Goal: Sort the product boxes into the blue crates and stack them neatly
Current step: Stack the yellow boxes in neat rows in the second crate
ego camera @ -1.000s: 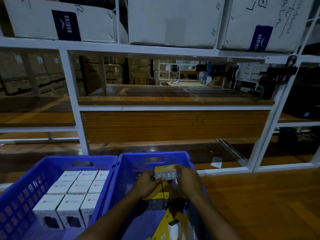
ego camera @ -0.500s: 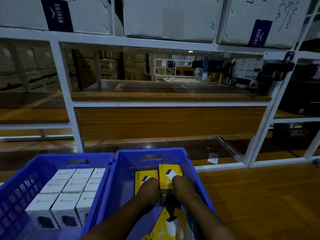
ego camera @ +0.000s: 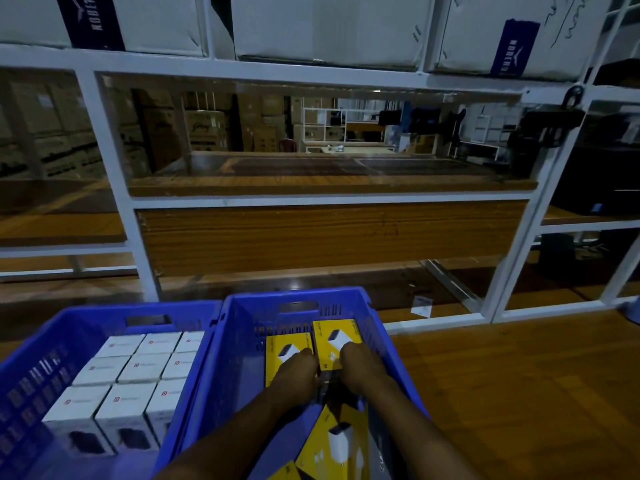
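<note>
Nearest, at the close end of the right crate [ego camera: 346,297], loose yellow boxes [ego camera: 332,441] lie tilted on the bottom, under and between the two forearms. Both arms reach forward into this crate. The left hand [ego camera: 298,372] lies on the top face of the left yellow box [ego camera: 282,351], and the right hand [ego camera: 360,368] lies on the right yellow box [ego camera: 337,339]. On each hand the fingers are held close together and laid over the box, pointing away. The thumbs are hidden, so I cannot tell whether they grip the near edges. These two boxes stand side by side, touching, near the crate's far wall, the right one a little farther back.

Just beside it, touching along the rim, is the left crate [ego camera: 104,311], packed with white boxes [ego camera: 138,368] in three neat rows of three, tops level.

Both crates sit on a wooden floor [ego camera: 519,393]. Past them a paper slip [ego camera: 422,306] lies by the foot of a white rack [ego camera: 114,161] with wooden shelves. Big pale cartons [ego camera: 325,26] fill its top shelf. Through the rack, dim stacks of brown cartons stand far off.
</note>
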A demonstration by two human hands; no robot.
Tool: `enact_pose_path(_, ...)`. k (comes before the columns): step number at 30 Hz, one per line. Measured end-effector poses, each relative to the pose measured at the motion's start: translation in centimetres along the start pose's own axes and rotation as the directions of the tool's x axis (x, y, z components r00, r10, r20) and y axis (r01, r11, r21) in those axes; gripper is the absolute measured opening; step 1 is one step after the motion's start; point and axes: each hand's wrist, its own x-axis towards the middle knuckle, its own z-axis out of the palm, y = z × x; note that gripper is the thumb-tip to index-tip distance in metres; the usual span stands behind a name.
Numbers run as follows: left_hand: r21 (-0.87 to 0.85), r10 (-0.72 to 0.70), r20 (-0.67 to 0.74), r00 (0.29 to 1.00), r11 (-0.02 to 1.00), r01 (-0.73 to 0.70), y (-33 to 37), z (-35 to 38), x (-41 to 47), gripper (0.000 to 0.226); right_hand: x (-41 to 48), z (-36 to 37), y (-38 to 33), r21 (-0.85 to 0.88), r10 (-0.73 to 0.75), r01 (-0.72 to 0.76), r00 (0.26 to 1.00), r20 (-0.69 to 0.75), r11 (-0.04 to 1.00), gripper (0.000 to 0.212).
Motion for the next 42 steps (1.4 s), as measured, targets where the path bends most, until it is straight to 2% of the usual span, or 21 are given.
enact_pose_path(2,0.045,0.003,-0.009,1.000,0.999,-0.003,0.0,0.2,0.0,0.027,0.0,0.0,0.0,0.001,-0.004,0.004,1.000,-0.002,1.000,0.019)
enact_pose_path(6,0.101,-0.007,0.001,1.000,0.995,0.007,0.2,0.3,-0.2,0.029,0.0,0.1,0.0,0.015,-0.006,0.006,1.000,0.010,1.000,0.015)
enact_pose_path(10,0.062,-0.021,0.008,1.000,0.998,0.021,0.2,-0.5,-0.8,0.033,-0.3,0.1,-0.1,0.048,-0.021,0.019,0.999,0.025,0.999,0.015)
enact_pose_path(12,0.012,-0.033,0.004,0.999,0.999,0.033,0.2,-1.2,-1.0,0.048,-0.5,-0.5,-0.2,0.047,-0.028,0.026,0.998,0.051,0.999,0.007)
enact_pose_path(14,-0.004,-0.042,-0.002,0.999,0.999,0.042,0.1,-2.0,-1.4,0.067,-0.5,-0.9,-0.1,0.048,-0.032,0.029,0.997,0.067,0.998,0.010)
enact_pose_path(16,-0.007,-0.055,0.002,0.998,0.998,0.055,0.0,-2.7,-1.9,0.072,-0.7,-1.1,-0.2,0.052,-0.041,0.037,0.996,0.080,0.998,0.024)
enact_pose_path(19,-0.067,-0.046,0.026,0.999,0.997,0.047,0.3,-3.3,-3.2,0.061,-1.3,-1.3,-0.5,0.053,-0.056,0.051,0.993,0.101,0.997,0.012)
enact_pose_path(22,-0.168,-0.038,0.071,0.997,0.985,0.049,1.0,-3.4,-4.6,0.046,-1.5,-1.0,-0.2,0.047,-0.091,0.086,0.990,0.108,0.995,0.017)
enact_pose_path(26,-0.254,0.022,0.097,0.995,0.967,0.003,2.6,-3.6,-6.3,0.014,-1.9,-0.9,-0.3,0.051,-0.109,0.103,0.987,0.121,0.993,0.019)
enact_pose_path(29,-0.257,0.048,0.115,0.992,0.966,-0.017,3.6,-3.8,-7.4,0.032,-2.6,-1.0,-0.8,0.044,-0.125,0.120,0.985,0.118,0.992,0.030)
enact_pose_path(32,-0.271,0.033,0.182,0.983,0.962,0.018,4.2,-3.9,-7.8,0.023,-3.5,-1.2,-1.2,0.026,-0.117,0.115,0.989,0.094,0.993,0.029)
enact_pose_path(34,-0.296,0.045,0.193,0.980,0.955,0.014,4.4,-3.7,-7.9,0.030,-4.2,-1.7,-1.0,-0.023,-0.106,0.108,0.991,0.082,0.994,0.022)
enact_pose_path(38,-0.341,0.055,0.187,0.981,0.940,0.012,4.8,-3.2,-8.1,0.023,-5.7,-2.6,-0.4,-0.123,-0.052,0.068,0.990,0.132,0.990,0.013)
enact_pose_path(42,-0.356,0.049,0.246,0.968,0.934,0.043,5.1,-3.0,-8.2,0.035,-6.9,-2.9,-0.4,-0.160,-0.014,0.051,0.974,0.224,0.986,0.018)
